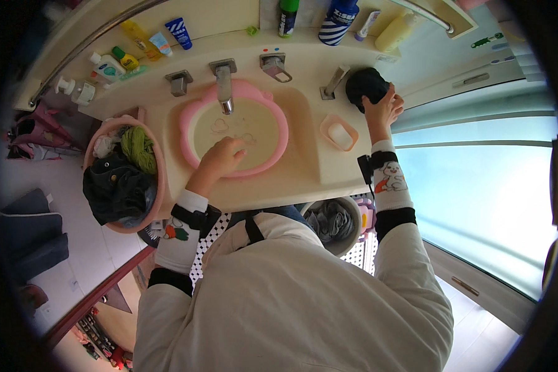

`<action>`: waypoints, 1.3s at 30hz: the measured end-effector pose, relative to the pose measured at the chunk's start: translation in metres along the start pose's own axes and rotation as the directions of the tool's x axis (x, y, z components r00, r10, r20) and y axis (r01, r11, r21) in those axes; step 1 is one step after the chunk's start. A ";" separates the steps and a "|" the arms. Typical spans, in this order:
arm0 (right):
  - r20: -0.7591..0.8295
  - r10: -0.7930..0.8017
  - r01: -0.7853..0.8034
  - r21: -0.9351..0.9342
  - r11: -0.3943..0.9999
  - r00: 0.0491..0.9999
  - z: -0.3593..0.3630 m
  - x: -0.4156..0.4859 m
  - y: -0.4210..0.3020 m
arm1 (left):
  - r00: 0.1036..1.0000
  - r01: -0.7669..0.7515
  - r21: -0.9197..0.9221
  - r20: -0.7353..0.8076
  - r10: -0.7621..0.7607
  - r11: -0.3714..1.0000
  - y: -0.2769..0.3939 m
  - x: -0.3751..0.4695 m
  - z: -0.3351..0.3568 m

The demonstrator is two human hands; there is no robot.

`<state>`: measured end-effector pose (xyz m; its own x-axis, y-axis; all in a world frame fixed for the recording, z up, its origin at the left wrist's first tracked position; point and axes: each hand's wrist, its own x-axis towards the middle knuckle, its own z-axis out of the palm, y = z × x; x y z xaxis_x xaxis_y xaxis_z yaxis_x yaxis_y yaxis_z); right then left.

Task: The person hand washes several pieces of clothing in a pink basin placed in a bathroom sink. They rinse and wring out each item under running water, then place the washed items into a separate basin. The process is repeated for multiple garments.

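Observation:
My right hand (382,109) grips a bunched dark cloth (366,86) at the right back corner of the washbasin counter. The cloth is rounded, and what kind of item it is cannot be told. My left hand (221,157) hangs over the front part of a pink-rimmed plastic basin (281,149), loosely bent, with nothing visible in it. This basin sits in the sink bowl (302,139) under the faucet (224,86) and seems to hold clear water. Beside the right forearm lies a white soap bar (340,136) in a pale orange soap dish (326,124).
On the left, a pink tub (160,195) is heaped with dark and green clothes (139,149). Below the counter stands a bucket (353,246) of grey cloth. Bottles (109,67) and tubes line the back ledge. A metal lever (335,83) rises near the dark cloth. Frosted glass (474,176) borders the right.

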<state>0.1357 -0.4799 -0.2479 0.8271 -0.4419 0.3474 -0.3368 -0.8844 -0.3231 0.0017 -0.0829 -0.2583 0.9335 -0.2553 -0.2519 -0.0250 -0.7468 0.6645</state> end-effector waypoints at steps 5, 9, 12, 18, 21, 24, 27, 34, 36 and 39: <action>0.173 0.035 -0.042 0.038 0.998 0.984 0.016 0.025 0.025 | 0.995 0.096 -0.084 0.025 -0.094 0.992 -0.008 0.003 0.011; 0.143 -0.013 -0.050 0.424 0.904 0.990 0.006 0.032 0.043 | 0.992 0.094 -0.097 0.097 -0.085 0.991 -0.012 0.008 0.022; 0.085 0.036 -0.079 0.573 0.816 0.996 -0.022 0.032 0.040 | 0.995 0.057 -0.199 0.086 -0.040 0.978 -0.017 0.013 0.024; -0.129 -0.007 0.102 0.747 0.657 0.992 -0.148 0.024 0.022 | 0.989 0.014 -0.501 0.132 0.061 0.865 0.001 0.018 0.018; -0.115 -0.031 0.118 0.912 0.393 0.993 -0.218 0.008 -0.009 | 0.979 0.005 -0.628 0.162 0.125 0.778 0.033 0.016 0.015; -0.024 -0.209 0.086 0.951 0.296 0.978 -0.266 -0.008 -0.048 | 0.952 -0.093 -0.777 0.114 0.285 0.622 0.070 0.009 0.014; 0.075 -0.306 0.013 0.961 0.277 0.949 -0.251 -0.033 -0.086 | 0.904 -0.319 -0.792 -0.089 0.418 0.521 0.087 0.005 0.012; 0.524 -0.345 -0.453 0.850 0.270 0.779 -0.081 -0.128 -0.142 | 0.993 -0.034 -0.685 -0.104 -0.051 0.728 -0.015 -0.011 0.025; 0.548 -0.345 -0.472 0.835 0.283 0.762 -0.037 -0.156 -0.145 | 0.951 0.062 -0.321 -0.269 -0.154 0.945 -0.054 -0.014 0.022; 0.457 -0.425 -0.217 0.837 0.501 0.782 0.008 -0.183 -0.142 | 0.830 0.238 -0.058 -0.507 -0.234 0.969 -0.082 -0.024 0.019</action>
<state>0.0360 -0.2726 -0.2724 0.9951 0.0987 0.0064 0.0282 -0.2217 -0.9747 -0.0251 -0.0278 -0.3201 0.9616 0.2742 -0.0079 0.2189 -0.7496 0.6247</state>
